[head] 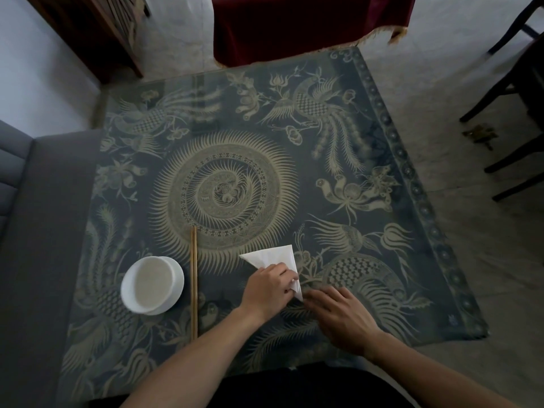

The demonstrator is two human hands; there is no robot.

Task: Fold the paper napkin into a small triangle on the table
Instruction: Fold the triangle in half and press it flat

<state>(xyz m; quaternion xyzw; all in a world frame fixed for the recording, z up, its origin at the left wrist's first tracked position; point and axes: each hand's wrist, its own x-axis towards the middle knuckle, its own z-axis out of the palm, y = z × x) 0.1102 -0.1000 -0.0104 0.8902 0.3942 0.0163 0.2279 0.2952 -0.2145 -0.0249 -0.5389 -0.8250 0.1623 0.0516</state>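
Bare forearms enter from the near edge, over a dark lap, and reach onto the desk [338, 160], which carries a blue-grey cloth printed with pale birds, flowers and a central sunburst under a glossy top. Grey sofa on the left, red fringed cloth at the far side, dark chair legs on pale floor at the right. White bowl [152, 285] near left; chopsticks [193, 282] lie just right of it, running near to far. Paper napkin [272, 257], white, folded to a triangle, lies flat right of the chopsticks. Left hand [269, 288] knuckles up, fingers curled over the napkin's near part, pinching its right edge. Right hand [343, 318] palm down, fingers loosely extended, tips at the napkin's near point, holding nothing.
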